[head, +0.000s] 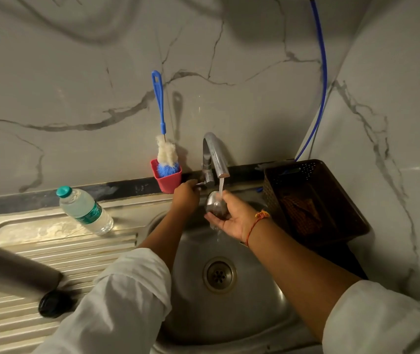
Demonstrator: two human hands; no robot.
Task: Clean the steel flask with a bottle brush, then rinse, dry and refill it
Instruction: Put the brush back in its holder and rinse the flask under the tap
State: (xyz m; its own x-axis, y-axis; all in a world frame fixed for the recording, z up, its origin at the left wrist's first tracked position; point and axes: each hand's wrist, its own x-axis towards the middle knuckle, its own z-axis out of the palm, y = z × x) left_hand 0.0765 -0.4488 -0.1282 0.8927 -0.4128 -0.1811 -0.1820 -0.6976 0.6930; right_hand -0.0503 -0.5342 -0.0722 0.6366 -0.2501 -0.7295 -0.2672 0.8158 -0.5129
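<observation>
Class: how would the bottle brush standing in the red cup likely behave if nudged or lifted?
The bottle brush stands far taller than its red cup, so a nudge would probably tip it. Its thin blue handle looks light and stiff; the fluffy head likely squashes easily.

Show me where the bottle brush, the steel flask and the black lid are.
bottle brush (167,155): head view, white bristles.
steel flask (17,270): head view, side of body.
black lid (55,304): head view, top face.

Head view, steeply down over sink (254,307)
</observation>
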